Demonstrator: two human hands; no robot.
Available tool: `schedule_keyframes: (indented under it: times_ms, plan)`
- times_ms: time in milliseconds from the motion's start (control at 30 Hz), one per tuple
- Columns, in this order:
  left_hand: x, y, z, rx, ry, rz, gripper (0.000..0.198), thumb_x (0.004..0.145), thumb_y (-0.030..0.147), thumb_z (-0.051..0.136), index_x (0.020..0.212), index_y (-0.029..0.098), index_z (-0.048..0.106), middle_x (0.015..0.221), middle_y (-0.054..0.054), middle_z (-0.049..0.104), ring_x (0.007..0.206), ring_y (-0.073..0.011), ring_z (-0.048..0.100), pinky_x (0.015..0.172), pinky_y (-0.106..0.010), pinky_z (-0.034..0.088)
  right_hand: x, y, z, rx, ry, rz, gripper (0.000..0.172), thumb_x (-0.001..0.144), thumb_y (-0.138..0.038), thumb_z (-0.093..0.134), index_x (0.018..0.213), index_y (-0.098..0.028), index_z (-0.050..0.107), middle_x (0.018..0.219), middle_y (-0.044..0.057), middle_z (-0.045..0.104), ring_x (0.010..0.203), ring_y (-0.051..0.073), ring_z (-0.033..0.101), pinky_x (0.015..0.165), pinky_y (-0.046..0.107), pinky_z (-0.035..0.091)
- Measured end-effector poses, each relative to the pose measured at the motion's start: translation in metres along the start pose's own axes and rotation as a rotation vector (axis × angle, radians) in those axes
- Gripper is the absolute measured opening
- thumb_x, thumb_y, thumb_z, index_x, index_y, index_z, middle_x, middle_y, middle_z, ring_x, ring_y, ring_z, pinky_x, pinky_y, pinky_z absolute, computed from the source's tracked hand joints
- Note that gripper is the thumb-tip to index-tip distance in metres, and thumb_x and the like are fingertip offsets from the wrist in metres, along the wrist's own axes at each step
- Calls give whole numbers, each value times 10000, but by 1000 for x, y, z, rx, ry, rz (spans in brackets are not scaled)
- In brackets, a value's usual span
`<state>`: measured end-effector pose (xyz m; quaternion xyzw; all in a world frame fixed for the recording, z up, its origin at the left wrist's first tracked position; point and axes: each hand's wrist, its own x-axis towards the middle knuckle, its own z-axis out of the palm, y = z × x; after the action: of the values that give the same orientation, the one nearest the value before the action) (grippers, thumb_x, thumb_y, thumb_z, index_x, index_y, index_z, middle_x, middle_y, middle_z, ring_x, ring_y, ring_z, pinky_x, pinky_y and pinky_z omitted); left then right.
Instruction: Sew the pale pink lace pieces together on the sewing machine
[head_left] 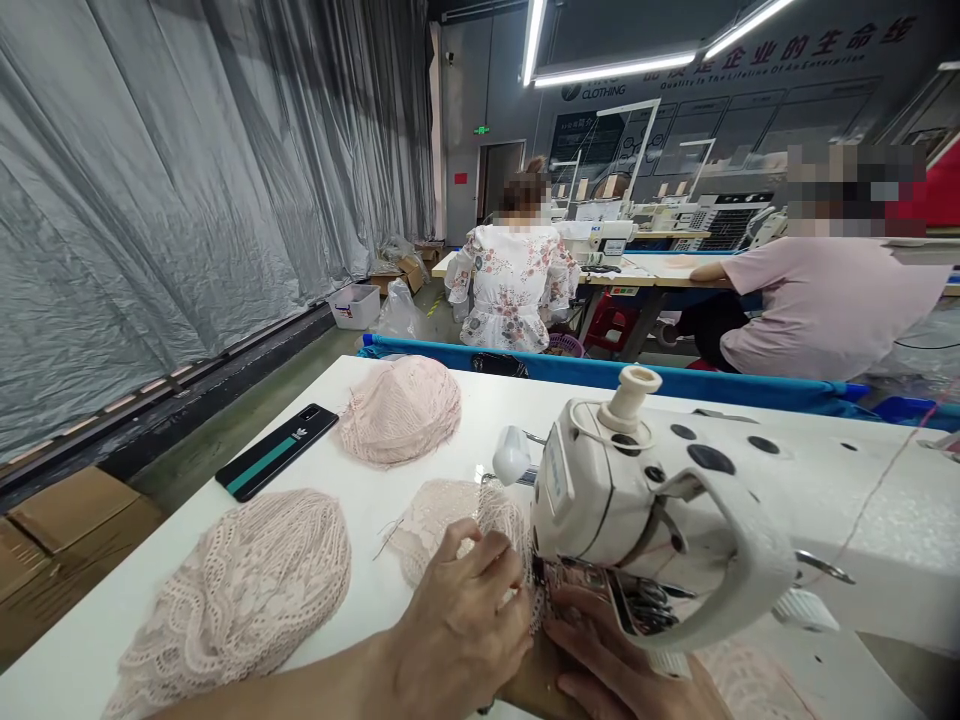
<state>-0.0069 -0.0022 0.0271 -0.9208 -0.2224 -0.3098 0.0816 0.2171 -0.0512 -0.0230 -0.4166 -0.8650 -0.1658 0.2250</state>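
A pale pink lace bra cup (435,515) lies partly under the head of a white sewing machine (592,490). My left hand (472,610) is on its near side, fingers curled and closed on the lace close to the needle area. Under the machine head, my right hand (600,650) rests with its fingers stretched out and apart by the lace edge; the machine hides part of it. Needle and presser foot are mostly covered. More pink lace (750,680) shows to the right of my right hand.
A stack of pink lace cups (401,410) sits behind, and another lace pile (255,590) at left. A black phone with a green stripe (277,452) lies near the table's left edge. Beyond a blue cloth trough (600,370), two people sit at another table.
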Motion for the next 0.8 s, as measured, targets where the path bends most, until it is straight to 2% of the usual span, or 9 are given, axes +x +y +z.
schedule_keyframes:
  times_ms: [67,133,267,400,500,600,733,800]
  plan:
    - [-4,-1,7,-21,-35,41,82,847,195,577,811,124,560,780,-34,570,777,-167,534,703,-326,403,-1,1,2,-7,29,-1,315,905,-430,512,1167,-344,664,1062,38,732,842,247,719,702,363,600]
    - [-8,-1,14,-8,-48,65,67,831,134,555,765,129,543,726,-30,554,687,-156,514,621,-300,402,-1,1,2,-18,8,3,314,900,-443,521,1165,-353,664,1058,33,733,849,250,718,708,367,599]
    - [-14,1,22,7,-43,51,157,827,34,464,718,132,521,684,-35,545,632,-150,497,578,-290,399,0,0,0,-26,-20,8,297,892,-412,540,1150,-351,672,1057,34,734,880,254,714,719,381,603]
    - [-13,1,20,-125,17,-110,184,858,53,426,769,141,561,702,-31,582,642,-150,520,591,-285,423,0,-1,2,22,6,50,309,906,-409,514,1171,-346,661,1030,46,739,858,244,718,704,358,607]
    - [-13,0,17,-243,1,-255,175,864,91,447,785,159,588,724,-23,600,669,-149,547,614,-278,443,-1,-1,5,56,-3,95,328,916,-413,500,1209,-351,635,1086,44,724,911,234,709,725,327,602]
    - [-13,-3,16,-345,-22,-357,174,833,78,468,784,173,605,733,-10,609,690,-147,567,633,-268,449,-1,-1,6,35,18,40,357,939,-402,449,1247,-327,612,1132,58,708,906,226,713,694,306,606]
    - [-13,-3,15,-374,-50,-375,175,827,68,475,784,178,604,750,-8,615,719,-153,569,657,-272,441,3,-4,-1,2,-62,25,349,955,-353,431,1232,-278,630,1156,72,696,951,227,703,730,312,604]
    - [-14,-2,16,-368,-45,-351,169,841,74,473,795,177,599,759,-9,615,729,-155,560,668,-280,435,7,-6,-4,-19,-62,24,343,963,-336,416,1203,-267,649,1156,71,696,953,230,703,727,319,607]
